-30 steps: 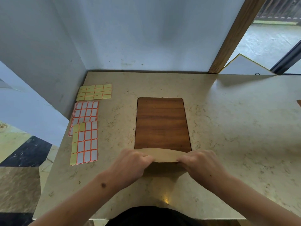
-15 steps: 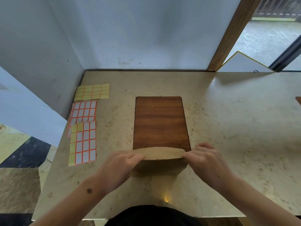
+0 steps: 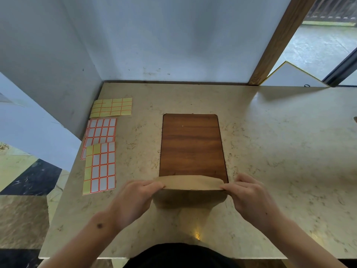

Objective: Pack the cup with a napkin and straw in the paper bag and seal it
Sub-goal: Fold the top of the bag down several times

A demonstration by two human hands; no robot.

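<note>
A brown paper bag (image 3: 190, 192) stands near the front of the marble table (image 3: 270, 151), its top folded over away from me. My left hand (image 3: 135, 200) pinches the left end of the folded top. At the right end, my right hand (image 3: 249, 196) pinches the fold in the same way. The cup, napkin and straw are hidden from view. Sticker sheets (image 3: 100, 165) lie at the table's left side.
A dark wooden board (image 3: 192, 146) lies flat in the middle of the table, just beyond the bag. A yellow sticker sheet (image 3: 112, 107) sits near the left wall. Walls close off the back and left; the table extends to the right.
The folded top of the bag has been rolled a little further over. Both hands shifted slightly outward along the fold, the right fingers spreading.
</note>
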